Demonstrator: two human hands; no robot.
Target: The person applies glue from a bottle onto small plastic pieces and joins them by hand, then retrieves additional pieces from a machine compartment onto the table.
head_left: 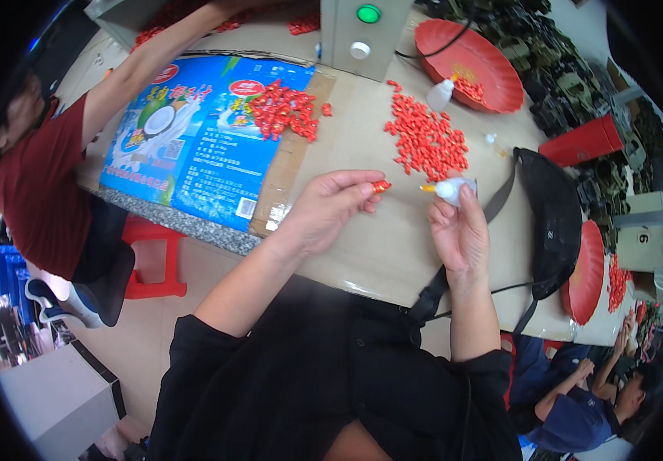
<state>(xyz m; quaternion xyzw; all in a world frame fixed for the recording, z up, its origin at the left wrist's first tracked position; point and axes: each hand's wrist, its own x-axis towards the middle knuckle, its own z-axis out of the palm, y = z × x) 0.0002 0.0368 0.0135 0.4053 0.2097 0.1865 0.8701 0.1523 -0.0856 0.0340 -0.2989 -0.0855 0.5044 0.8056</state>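
My left hand (pixel 331 206) pinches a small red piece (pixel 380 186) between thumb and fingertips, above the table. To its right, my right hand (pixel 458 234) grips a small white squeeze bottle (pixel 451 190), whose thin yellow tip points left toward the red piece. Tip and piece are apart. Just beyond my hands lies a loose pile of small red pieces (pixel 427 138). Farther left, another heap of shiny red pieces (pixel 279 111) rests on a flattened blue cardboard sheet (pixel 208 173). What the red pieces are cannot be told at this size.
A second white bottle (pixel 439 94) stands by a red scalloped dish (pixel 477 54) holding more pieces. A grey machine box (pixel 362 46) with a green button stands at the back. On the right are a black bag (pixel 555 230) and red cylinder (pixel 581 142). A co-worker's arm (pixel 143 65) reaches across on the left.
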